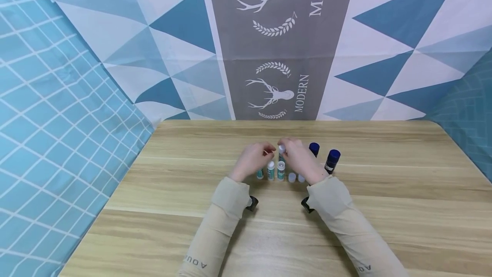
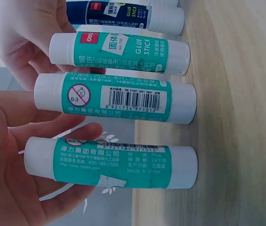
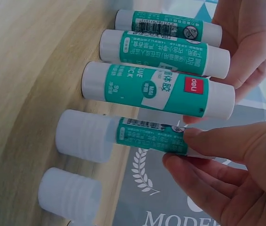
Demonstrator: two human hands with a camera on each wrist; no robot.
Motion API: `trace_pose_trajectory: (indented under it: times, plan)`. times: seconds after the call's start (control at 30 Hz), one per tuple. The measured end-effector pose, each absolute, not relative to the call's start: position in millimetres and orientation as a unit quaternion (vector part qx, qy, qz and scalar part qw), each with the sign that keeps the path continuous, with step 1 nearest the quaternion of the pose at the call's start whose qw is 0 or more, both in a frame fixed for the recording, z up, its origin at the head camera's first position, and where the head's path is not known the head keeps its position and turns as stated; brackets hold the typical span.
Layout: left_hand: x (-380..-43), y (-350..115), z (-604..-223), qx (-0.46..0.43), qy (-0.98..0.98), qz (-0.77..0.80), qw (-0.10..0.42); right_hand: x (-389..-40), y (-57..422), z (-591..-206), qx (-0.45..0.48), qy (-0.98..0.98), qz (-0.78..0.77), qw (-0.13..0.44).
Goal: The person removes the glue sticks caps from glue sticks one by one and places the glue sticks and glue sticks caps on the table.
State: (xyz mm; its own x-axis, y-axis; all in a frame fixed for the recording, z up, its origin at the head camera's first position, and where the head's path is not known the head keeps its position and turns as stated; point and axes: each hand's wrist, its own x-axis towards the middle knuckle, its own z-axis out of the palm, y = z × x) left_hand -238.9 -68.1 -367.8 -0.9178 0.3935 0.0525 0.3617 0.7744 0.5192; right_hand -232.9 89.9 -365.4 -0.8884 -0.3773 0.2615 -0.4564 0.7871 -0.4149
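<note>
My right hand (image 1: 301, 159) pinches a slim green glue stick (image 3: 147, 134) between thumb and fingertips, near its upper end. That stick is behind the row; whether it touches the table cannot be told. My left hand (image 1: 251, 159) hovers behind the left end of the row, fingers loosely bent, with nothing visible in its grasp. Three green glue sticks with white ends stand upright: a left one (image 2: 112, 162), a middle one (image 2: 116, 99) and a right one (image 3: 156, 92). Two translucent white caps (image 1: 292, 177) (image 3: 69, 195) stand on the table right of them.
Two dark blue glue sticks (image 1: 332, 159) (image 1: 314, 148) stand at the right, partly behind the right arm. The wooden table (image 1: 173, 161) meets a patterned cloth backdrop (image 1: 273, 46) at its far edge. Blue gridded cloth (image 1: 57, 110) hangs at the left.
</note>
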Motion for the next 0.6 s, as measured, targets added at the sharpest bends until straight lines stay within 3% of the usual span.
trace_pose_trajectory:
  times: [0.4,0.6]
  plan:
    - [-239.7,-65.2,-362.1,0.209,0.939,0.274,0.006,-225.3,91.3,-350.0,0.196,-0.938,0.274,0.088]
    - [-236.0,-63.8,-357.7,0.221,0.928,0.299,-0.035,-218.3,93.4,-341.0,0.190,-0.924,0.313,0.113]
